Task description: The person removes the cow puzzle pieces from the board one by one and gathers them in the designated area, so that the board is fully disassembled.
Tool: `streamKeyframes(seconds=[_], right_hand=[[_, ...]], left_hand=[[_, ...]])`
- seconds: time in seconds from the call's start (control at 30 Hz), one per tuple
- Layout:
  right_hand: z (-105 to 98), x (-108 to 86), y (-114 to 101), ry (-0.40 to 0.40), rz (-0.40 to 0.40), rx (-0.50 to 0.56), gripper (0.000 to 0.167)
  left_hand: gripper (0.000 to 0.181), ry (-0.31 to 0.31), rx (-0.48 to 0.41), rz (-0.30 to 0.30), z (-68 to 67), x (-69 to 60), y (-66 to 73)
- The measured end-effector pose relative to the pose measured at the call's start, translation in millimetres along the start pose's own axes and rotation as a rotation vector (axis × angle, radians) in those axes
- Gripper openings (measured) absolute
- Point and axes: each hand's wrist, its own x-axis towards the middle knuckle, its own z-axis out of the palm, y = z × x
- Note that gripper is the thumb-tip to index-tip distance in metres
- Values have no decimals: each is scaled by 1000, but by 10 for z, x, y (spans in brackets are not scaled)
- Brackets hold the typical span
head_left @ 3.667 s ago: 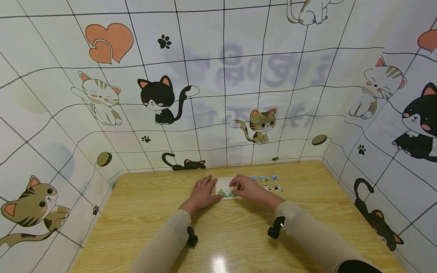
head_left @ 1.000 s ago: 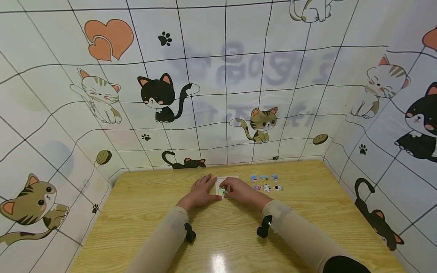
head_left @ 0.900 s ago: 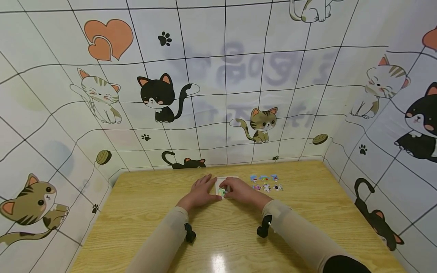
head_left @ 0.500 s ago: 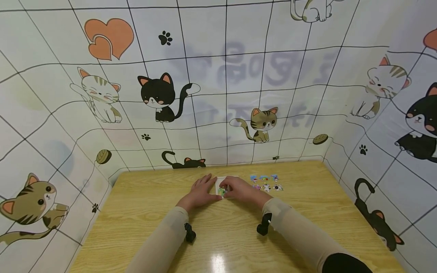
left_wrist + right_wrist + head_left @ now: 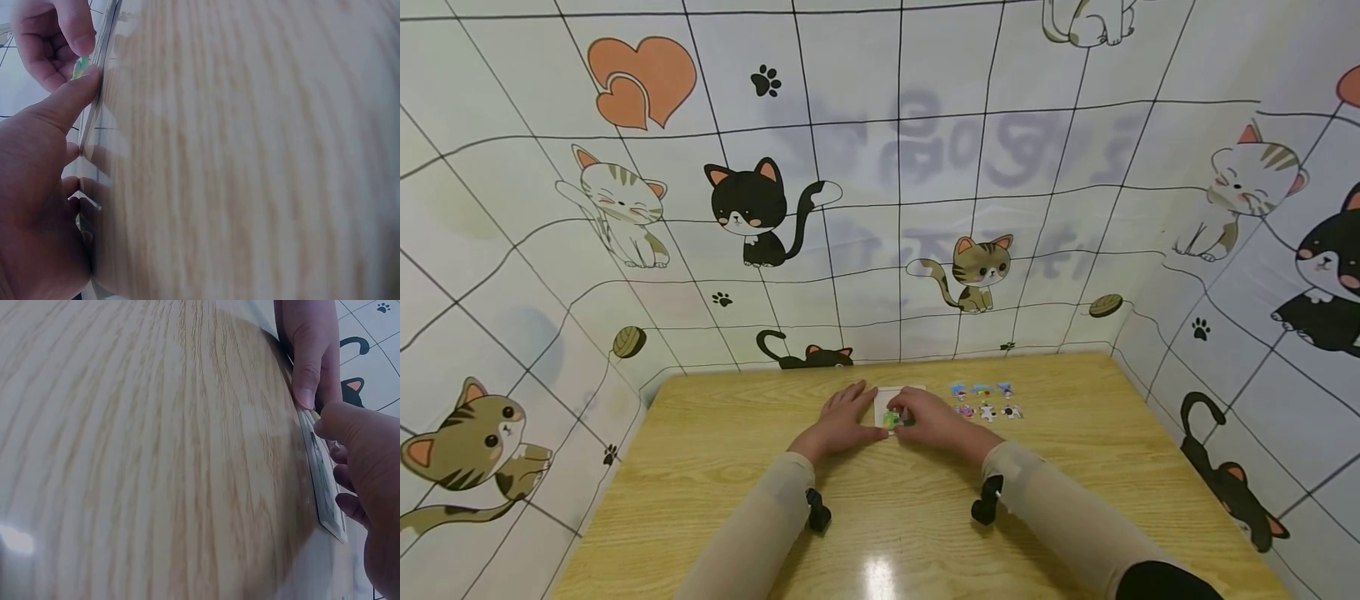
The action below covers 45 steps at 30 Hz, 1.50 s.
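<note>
A white puzzle tray [image 5: 883, 395] lies near the far side of the table, with green puzzle pieces [image 5: 322, 464] along its near side. My left hand [image 5: 842, 422] rests at the tray's left edge, fingers extended, thumb at the near left corner. My right hand [image 5: 928, 419] reaches over the tray from the right, fingers bent, and pinches a green puzzle piece [image 5: 891, 419] above the near left corner. In the left wrist view this piece [image 5: 80, 67] stands tilted, close to the left thumb. The right hand hides most of the tray's right half.
Several loose puzzle pieces [image 5: 988, 412] lie in two rows right of the tray, the far row [image 5: 981, 390] mostly blue. The wooden table [image 5: 722, 467] meets a cat-printed wall covering [image 5: 865, 275] at the back and sides.
Since the oldest frame, my right hand has moved left across the tray to its near left corner. Over the last second both hands have barely shifted; the green piece's tilt looks slightly different.
</note>
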Motion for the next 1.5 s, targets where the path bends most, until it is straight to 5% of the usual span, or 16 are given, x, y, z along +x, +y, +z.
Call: streamKeyframes(seconds=[0.7, 1.5], right_hand=[[-215, -515, 205, 40, 54, 147, 38], [-444, -1197, 447, 136, 50, 195, 40]], left_hand=[[93, 1, 14, -23, 1, 2, 17], [96, 2, -16, -5, 47, 24, -37]])
